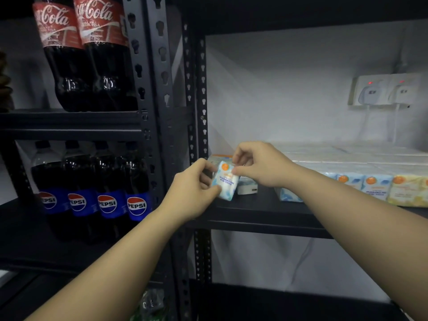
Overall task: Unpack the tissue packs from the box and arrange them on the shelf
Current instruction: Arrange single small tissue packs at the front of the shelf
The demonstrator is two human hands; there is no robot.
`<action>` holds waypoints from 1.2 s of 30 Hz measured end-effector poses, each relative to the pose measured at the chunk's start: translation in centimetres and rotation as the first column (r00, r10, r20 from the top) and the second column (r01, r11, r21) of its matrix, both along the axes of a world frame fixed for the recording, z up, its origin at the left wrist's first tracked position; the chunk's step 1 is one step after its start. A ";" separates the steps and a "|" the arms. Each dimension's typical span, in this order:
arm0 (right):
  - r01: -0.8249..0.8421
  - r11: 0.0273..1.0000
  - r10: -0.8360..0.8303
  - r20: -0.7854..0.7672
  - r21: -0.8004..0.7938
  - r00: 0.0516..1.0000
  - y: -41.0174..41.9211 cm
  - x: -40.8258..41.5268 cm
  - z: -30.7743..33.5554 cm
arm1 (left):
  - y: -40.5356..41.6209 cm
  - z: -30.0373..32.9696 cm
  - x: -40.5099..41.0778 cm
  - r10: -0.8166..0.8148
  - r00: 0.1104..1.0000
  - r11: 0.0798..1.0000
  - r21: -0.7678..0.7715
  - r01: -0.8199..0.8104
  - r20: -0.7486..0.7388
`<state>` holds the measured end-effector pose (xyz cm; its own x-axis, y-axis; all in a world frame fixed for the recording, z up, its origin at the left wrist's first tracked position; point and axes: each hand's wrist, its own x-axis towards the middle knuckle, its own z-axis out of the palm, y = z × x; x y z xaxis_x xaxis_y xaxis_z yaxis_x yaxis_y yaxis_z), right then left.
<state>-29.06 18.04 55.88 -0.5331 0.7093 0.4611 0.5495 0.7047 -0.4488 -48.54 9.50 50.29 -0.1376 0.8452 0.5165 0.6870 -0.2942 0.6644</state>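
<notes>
tissue pack [225,181]: upright, long axis near-vertical, print toward me, over shelf [254,212] front-left edge | my left hand [192,193], right hand [259,165]: both pinch it | row of packs [375,186]: right of it, bare board between

Both bare forearms stretched forward, left hand [193,191] curled with fingertips pinching, right hand [259,164] curled, thumb and forefinger pinching

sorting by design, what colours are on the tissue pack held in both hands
White with pale blue patches and an orange circle on the tissue pack; head view.
</notes>
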 end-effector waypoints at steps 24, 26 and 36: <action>0.093 0.956 -0.238 0.557 0.277 0.795 -0.2 1.0 -1.1 | 1.9 -0.7 0.2 0.036 0.906 0.995 -0.074 -0.074 -0.421; 0.092 0.960 -0.229 0.545 0.266 0.807 -0.3 1.0 -1.1 | 2.5 -0.7 0.4 0.041 0.910 0.993 -0.081 -0.082 -0.412; 0.203 0.940 -0.322 0.510 0.275 0.798 -0.2 0.5 -1.6 | 4.5 -0.4 0.6 0.039 0.928 0.990 -0.112 -0.087 -0.371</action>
